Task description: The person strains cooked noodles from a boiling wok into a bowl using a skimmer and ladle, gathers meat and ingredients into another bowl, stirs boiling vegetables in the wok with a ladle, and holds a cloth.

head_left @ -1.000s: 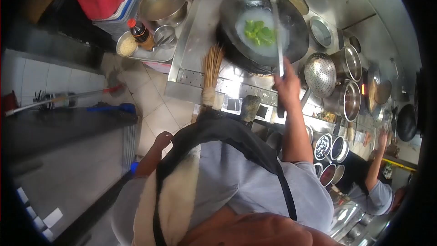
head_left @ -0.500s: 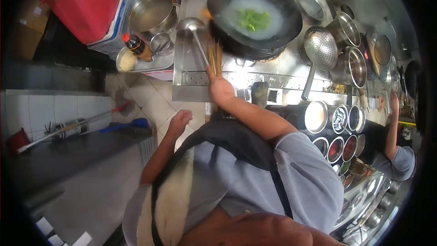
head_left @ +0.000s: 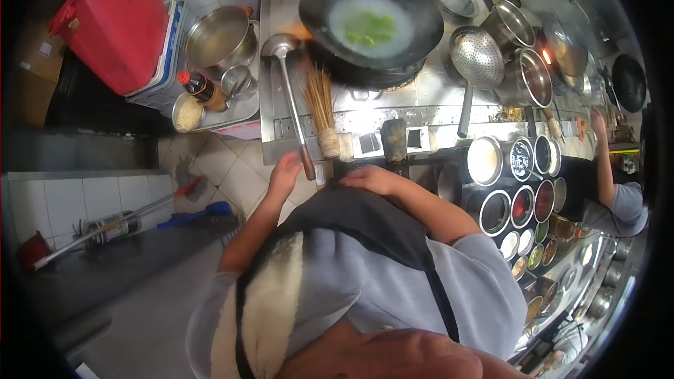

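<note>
A ladle (head_left: 290, 95) lies on the steel counter (head_left: 428, 116) left of the wok, its wooden handle end toward me. My left hand (head_left: 286, 173) is beside that handle end; whether it touches it I cannot tell. At my waist, over the black apron (head_left: 337, 217), is my right hand (head_left: 370, 179), holding nothing, fingers extended. The black wok (head_left: 421, 35) on the burner contains cloudy liquid and green leaves (head_left: 368, 29). A bamboo brush (head_left: 323, 109) stands between ladle and wok.
Right of the wok are a perforated strainer (head_left: 477, 55), steel pots (head_left: 528, 77) and several seasoning containers (head_left: 484, 161). A steel pot (head_left: 222, 36) and sauce bottle (head_left: 200, 88) stand at left, near a red bin (head_left: 116, 24). A co-worker's arm (head_left: 602, 158) shows at far right.
The ladle was in my right hand over the wok, then was set down left of it and let go. My right hand has drawn back to my waist; my left hand has moved up toward the ladle handle.
</note>
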A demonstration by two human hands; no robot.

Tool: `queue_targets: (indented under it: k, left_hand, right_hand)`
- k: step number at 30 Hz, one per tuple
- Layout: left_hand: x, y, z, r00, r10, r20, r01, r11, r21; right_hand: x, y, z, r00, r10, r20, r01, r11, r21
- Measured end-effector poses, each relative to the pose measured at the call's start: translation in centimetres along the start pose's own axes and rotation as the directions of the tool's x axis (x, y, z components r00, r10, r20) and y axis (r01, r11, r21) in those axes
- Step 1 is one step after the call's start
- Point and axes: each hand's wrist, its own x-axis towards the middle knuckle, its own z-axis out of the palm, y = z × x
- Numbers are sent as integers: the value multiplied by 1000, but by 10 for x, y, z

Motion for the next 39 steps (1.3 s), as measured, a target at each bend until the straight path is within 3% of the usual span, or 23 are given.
queue_targets:
  k: [1, 3, 4, 6, 7, 9, 10, 11, 12, 14, 15, 17, 18, 20, 21, 23, 25, 27, 28, 29, 31, 32, 39]
  left_hand:
    - [-1, -2, -1, 1000, 6, 2, -6, 1000, -1]
    - [-3, -7, -3, 996, 86, 16, -87, 991, 101]
    - [-6, -4, -2, 995, 92, 26, -94, 990, 102]
    - [-20, 16, -2, 989, 57, 137, -48, 996, -71]
    - [-25, 27, 0, 987, 61, 150, -51, 996, -67]
    - [-37, 50, 3, 918, 40, 395, 49, 976, -212]
    - [-42, 63, 2, 915, 39, 402, 50, 977, -208]
    - [-45, 76, 1, 833, 36, 552, 96, 973, -208]
    - [-47, 88, 0, 728, 34, 685, 142, 970, -199]
    - [-51, 109, 0, 681, 33, 732, 160, 968, -193]
    - [-51, 116, 1, 634, 34, 772, 179, 966, -189]
    - [-50, 126, 2, 580, 50, 813, 140, 977, -160]
    - [-49, 128, 3, 528, 70, 847, 95, 986, -141]
    - [-48, 125, 7, 502, 92, 860, 62, 988, -142]
    - [-48, 124, 8, 477, 121, 871, 22, 989, -149]
    - [-51, 132, 11, 461, 132, 877, 16, 987, -157]
    - [-51, 140, 15, 453, 161, 877, -4, 984, -179]
    - [-55, 145, 18, 453, 232, 861, -61, 971, -230]
    - [-59, 147, 20, 463, 236, 854, -67, 971, -232]
    - [-64, 149, 22, 472, 272, 839, -113, 962, -248]
    - [-70, 156, 25, 487, 310, 817, -164, 951, -263]
    - [-72, 161, 27, 477, 343, 809, -209, 939, -275]
    - [-77, 160, 49, 508, 372, 777, -198, 928, -314]
  right_hand:
    - [-15, 27, 4, 999, -2, -38, 5, 998, 70]
    - [-47, 75, 19, 957, 227, -180, -260, 948, -186]
    - [-51, 141, 41, 941, 254, -223, -335, 790, -514]
    - [-93, 229, 75, 904, 392, -170, -394, 609, -688]
    - [-107, 281, 97, 885, 415, -209, -445, 629, -637]
    - [-118, 337, 130, 862, 442, -248, -498, 649, -575]
    - [-120, 349, 140, 774, 631, -44, -542, 627, -559]
    - [-121, 353, 144, 624, 764, 168, -580, 596, -555]
    - [-127, 350, 145, 624, 763, 168, -583, 598, -550]
    - [-148, 332, 145, 821, 571, 28, -340, 527, -779]
    - [-149, 318, 143, 820, 572, 29, -344, 532, -774]
    - [-137, 305, 138, 827, 560, -53, -317, 385, -867]
    - [-131, 307, 133, 826, 561, -50, -318, 391, -864]
    - [-115, 344, 134, 872, 383, -306, -470, 477, -743]
    - [-109, 337, 125, 872, 385, -304, -471, 486, -736]
    - [-93, 309, 100, 836, 534, -125, -434, 505, -746]
    - [-86, 295, 94, 850, 480, -215, -460, 479, -747]
    - [-87, 263, 77, 740, 589, -325, -643, 761, -86]
    - [-81, 293, 84, 883, 401, -243, -462, 832, -306]
    - [-85, 270, 76, 888, 393, -239, -454, 833, -316]
    - [-97, 221, 67, 842, 536, -57, -524, 789, -320]
    - [-91, 241, 68, 853, 521, -14, -501, 812, -299]
    - [-120, 231, 39, 840, 543, 2, -512, 793, -330]
